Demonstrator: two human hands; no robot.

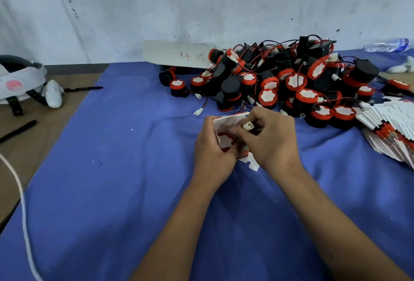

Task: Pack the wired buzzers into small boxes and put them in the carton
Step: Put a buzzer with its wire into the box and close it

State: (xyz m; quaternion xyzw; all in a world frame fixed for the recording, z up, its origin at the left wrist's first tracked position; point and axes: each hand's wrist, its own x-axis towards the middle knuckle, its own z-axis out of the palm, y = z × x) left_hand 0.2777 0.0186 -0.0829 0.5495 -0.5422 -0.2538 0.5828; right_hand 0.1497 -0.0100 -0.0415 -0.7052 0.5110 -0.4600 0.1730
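Note:
My left hand point(209, 150) grips a small red-and-white box point(226, 122) with its top open, just above the blue cloth. A buzzer point(225, 141) with a red rim and white face sits in the box mouth. My right hand point(272, 140) pinches the buzzer's white plug point(248, 126) at the box opening. Behind the hands lies a heap of black-and-red wired buzzers point(289, 79). A fanned stack of flat box blanks point(389, 124) lies at the right. No carton is in view.
The blue cloth point(125, 168) covers the table, with bare brown board at the left. A white card marked 46 point(179, 54) leans by the wall. A head strap point(20, 79), two black pens point(84, 88) and a white cable point(22, 202) lie left; a water bottle point(387, 45) far right.

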